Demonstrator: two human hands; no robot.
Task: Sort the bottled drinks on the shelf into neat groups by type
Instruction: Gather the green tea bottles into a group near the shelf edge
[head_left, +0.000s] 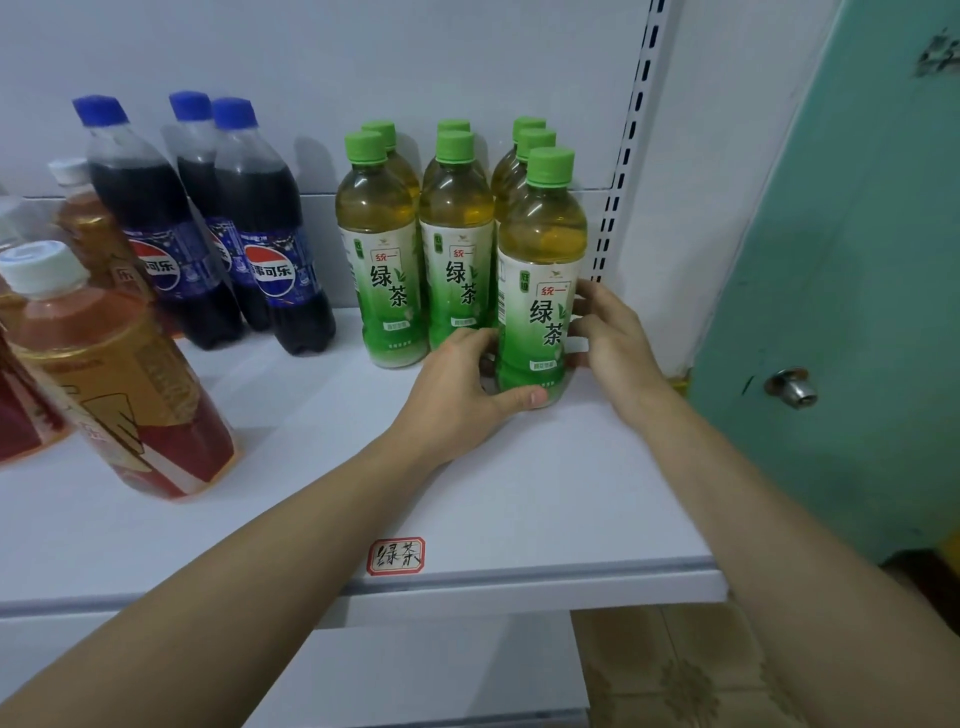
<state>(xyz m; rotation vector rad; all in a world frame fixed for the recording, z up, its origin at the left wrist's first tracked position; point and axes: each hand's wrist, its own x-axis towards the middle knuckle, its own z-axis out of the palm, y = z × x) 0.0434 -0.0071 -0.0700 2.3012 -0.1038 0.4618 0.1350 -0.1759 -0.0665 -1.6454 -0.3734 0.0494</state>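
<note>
This looks like a small shop. A white metal display shelf (519, 493) carries bottled drinks in rows: green tea bottles (457, 244) at 12 o'clock, cola bottles (270, 234) at 10 o'clock, amber tea bottles (119, 374) at 9 o'clock. A handwritten product label (396, 556) sits on the shelf's front edge, and a slotted upright rail (626, 140) at 1 o'clock supports the shelving.

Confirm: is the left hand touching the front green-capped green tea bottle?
Touching. The head view shows the left hand wrapped around the base of the front green-capped green tea bottle, thumb pressed against its lower front.
</note>
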